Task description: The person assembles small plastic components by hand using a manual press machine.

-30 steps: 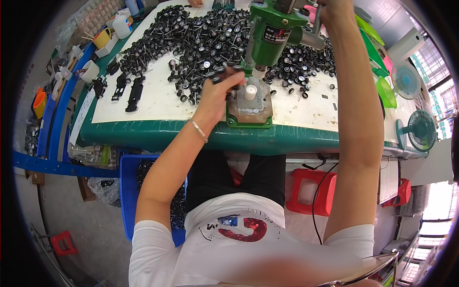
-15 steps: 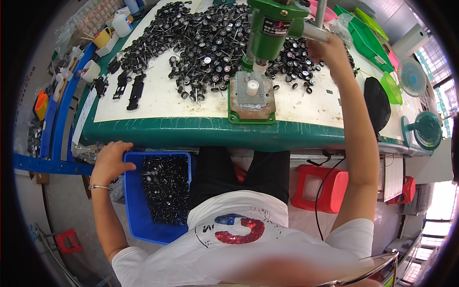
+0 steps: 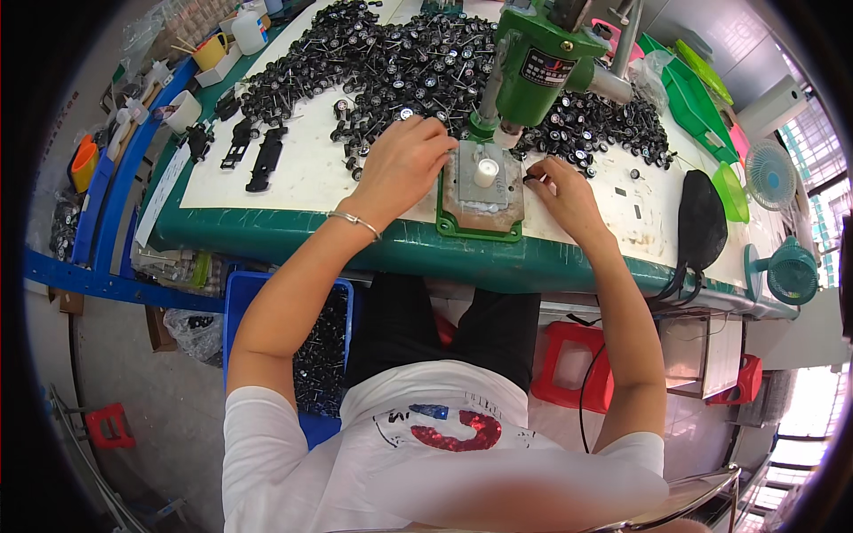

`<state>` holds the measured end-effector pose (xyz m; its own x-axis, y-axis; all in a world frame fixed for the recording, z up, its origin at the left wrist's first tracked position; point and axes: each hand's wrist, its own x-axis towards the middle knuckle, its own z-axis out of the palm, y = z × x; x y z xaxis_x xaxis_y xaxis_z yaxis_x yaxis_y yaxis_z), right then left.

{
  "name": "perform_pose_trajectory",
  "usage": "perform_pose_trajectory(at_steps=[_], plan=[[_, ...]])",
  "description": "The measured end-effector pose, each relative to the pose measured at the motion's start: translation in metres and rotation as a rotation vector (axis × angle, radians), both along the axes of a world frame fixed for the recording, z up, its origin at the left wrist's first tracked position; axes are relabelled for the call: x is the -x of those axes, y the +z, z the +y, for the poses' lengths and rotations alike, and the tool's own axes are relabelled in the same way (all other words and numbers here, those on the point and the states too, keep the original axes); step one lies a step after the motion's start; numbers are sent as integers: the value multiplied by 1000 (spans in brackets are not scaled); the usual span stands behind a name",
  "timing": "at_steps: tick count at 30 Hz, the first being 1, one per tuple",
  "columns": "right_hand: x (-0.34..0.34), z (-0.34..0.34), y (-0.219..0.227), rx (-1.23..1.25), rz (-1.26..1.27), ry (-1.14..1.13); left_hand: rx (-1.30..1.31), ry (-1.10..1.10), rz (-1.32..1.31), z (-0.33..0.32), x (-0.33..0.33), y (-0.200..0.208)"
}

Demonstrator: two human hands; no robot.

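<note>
A green bench press (image 3: pixel 531 75) stands on the table, with a white round post (image 3: pixel 486 172) on its metal base plate (image 3: pixel 469 188). Just left of that plate is my left hand (image 3: pixel 400 169), fingers drawn together near the wheel pile. What they hold, if anything, is hidden. On the plate's right side my right hand (image 3: pixel 567 197) pinches a small black wheel (image 3: pixel 532 178) between thumb and fingers. Behind both hands spreads a big heap of small black wheels (image 3: pixel 409 62), several on thin metal axles. The press's silver lever (image 3: pixel 613 86) is untouched.
Black toy chassis pieces (image 3: pixel 266 160) lie at the left of the white tabletop. Below the table edge sits a blue bin (image 3: pixel 235 306) of small dark parts. A black cap-like cloth item (image 3: pixel 700 218), green fans (image 3: pixel 793 271) and green trays (image 3: pixel 684 93) are at the right.
My right hand has left the lever and come down beside the press base, now pinching a wheel. From the blue bin's rim, my left hand has risen to the base's left side.
</note>
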<state>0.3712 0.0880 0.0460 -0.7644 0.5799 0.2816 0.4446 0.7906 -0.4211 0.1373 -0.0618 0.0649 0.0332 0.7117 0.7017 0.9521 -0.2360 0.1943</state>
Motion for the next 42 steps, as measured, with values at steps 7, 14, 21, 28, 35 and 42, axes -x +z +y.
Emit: perform_pose_trajectory(at_steps=[7,14,21,28,35,42], plan=[[-3,3,-6,90,112,-18,197,67,330,-1,26,-15],[-8,-1,4,85,86,-13,276,65,190,13,23,-18],[-55,33,6,52,317,-185,112,67,-426,-7,14,-11],[-66,45,-13,-23,250,-327,72,11,-842,-17,-18,-27],[-32,11,-34,-95,298,-137,91,8,-865,-40,-36,-40],[-28,45,-17,-132,432,-167,109,-1,-881,-48,-47,-54]])
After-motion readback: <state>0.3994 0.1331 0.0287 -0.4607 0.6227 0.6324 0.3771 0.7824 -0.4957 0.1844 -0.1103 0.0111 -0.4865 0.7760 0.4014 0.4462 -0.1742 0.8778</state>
